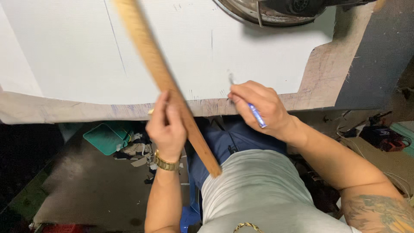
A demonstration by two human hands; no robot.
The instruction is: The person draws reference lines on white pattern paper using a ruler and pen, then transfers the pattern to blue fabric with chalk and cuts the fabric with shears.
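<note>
My left hand (166, 125) grips a long wooden ruler (146, 47) that slants from the top edge down over the white board (77, 51) to my lap. The ruler looks blurred, lifted off the board. My right hand (258, 105) holds a blue pen (257, 115), its tip touching the white board near its front edge. Thin pen lines and short tick marks show on the board. A gold watch (166, 164) is on my left wrist.
The white board lies on a worn wooden table (321, 80). A power tool with a round metal guard (276, 11) rests at the top. On the floor below lie a green tray (105, 137), scraps, and red tools (384, 136) at right.
</note>
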